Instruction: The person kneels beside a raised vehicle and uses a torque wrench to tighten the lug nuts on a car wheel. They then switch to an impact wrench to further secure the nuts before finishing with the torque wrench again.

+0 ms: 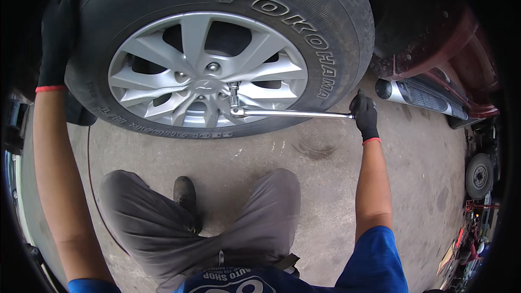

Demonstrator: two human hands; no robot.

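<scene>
In front of me stands a large black tyre (336,32) on a silver alloy wheel (196,38). A long chrome socket wrench (298,113) reaches across the lower right of the wheel, its socket (234,93) at a lug nut position beside the centre cap (203,85). My right hand (366,114), in a black glove with a red cuff, is wrapped round the free end of the handle. High on the left, my left hand (56,49), gloved alike, rests along the tyre's left side; its fingers are lost in shadow. Another lug nut (212,67) shows above the cap.
To the right is the dark red car body (450,59) with a side step (420,96). A thin cable (91,173) runs over the concrete floor (336,201) on the left. A small spare wheel (480,176) and assorted clutter lie at the far right. My knees are bent below the wheel.
</scene>
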